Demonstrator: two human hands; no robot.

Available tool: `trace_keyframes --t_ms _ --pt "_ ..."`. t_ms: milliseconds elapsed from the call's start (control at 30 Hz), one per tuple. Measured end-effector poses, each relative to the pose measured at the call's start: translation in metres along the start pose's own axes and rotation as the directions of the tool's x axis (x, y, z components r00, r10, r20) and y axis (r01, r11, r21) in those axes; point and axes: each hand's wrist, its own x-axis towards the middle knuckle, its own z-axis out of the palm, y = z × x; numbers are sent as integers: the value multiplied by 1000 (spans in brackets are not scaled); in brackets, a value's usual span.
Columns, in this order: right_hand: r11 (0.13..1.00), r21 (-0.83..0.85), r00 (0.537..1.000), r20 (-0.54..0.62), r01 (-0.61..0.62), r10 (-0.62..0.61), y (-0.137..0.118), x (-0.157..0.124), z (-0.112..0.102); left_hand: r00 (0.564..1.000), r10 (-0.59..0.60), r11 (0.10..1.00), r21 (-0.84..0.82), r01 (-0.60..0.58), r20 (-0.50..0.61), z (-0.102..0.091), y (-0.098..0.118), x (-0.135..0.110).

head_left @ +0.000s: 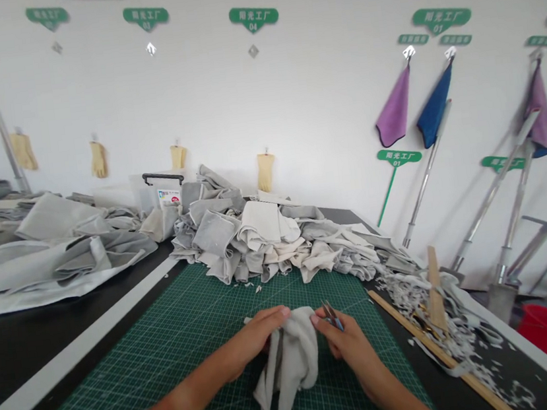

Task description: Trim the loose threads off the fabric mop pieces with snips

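Left hand: the left hand [256,340] is clamped on the grey cloth [302,348], gripping its left side, thumb along the upper edge.
Right hand: the right hand [346,341] pinches the right edge of the same cloth and also holds the small scissors [333,319], blades pointing up and away.
Hand spacing: hands apart, one on each side of the cloth.
Cloth position: bunched between the hands, above the near part of the green mat [170,337]; two narrow ends hang downward.
Mat: marked with grid lines; lies on the dark table [22,349].
Cloth pile: a heap of grey and off-white cloths [267,232] covers the far end of the mat.
Left side: a white strip [81,343] runs beside the mat; larger folded cloths [60,258] lie beyond it.
Right side: a long wooden strip [419,331] lies beside the mat, next to loose scraps [469,340]; a shorter piece of wood [435,291] rests among them.
Wall: yellow gloves [265,173], a purple cloth [395,107] and a blue cloth [437,105] hang from hooks.
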Motion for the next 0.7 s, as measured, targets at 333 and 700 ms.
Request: trace_keyframes --t_ms 333,700 --pt "997 -10 997 30 76 -76 -7 -7 -2 987 150 960 228 -161 61 -2 -3 2" --pt "899 -321 946 -26 298 -323 -39 -23 -8 864 501 553 750 -362 48 3 1 -2"
